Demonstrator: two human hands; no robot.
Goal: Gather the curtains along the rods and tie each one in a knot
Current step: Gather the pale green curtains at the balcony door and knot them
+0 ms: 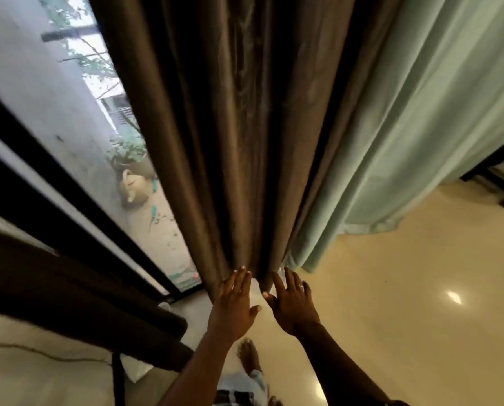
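Glossy floor (405,288) underfoot; brown curtain (239,142) hangs bunched at frame centre. Left hand (233,306), fingers straight and together, and right hand (294,306), fingers slightly spread (one ringed), touch its hem, seemingly to gather it. Green curtain (420,127) hangs right.

Clay pot (133,189) lying outside glass door (54,127); glossy cream floor (420,332).

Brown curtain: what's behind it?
Left of the brown curtain, glass in a black frame shows a clay pot and plants outside. Whatever lies directly behind its folds is covered. The pale green curtain hangs at its right.
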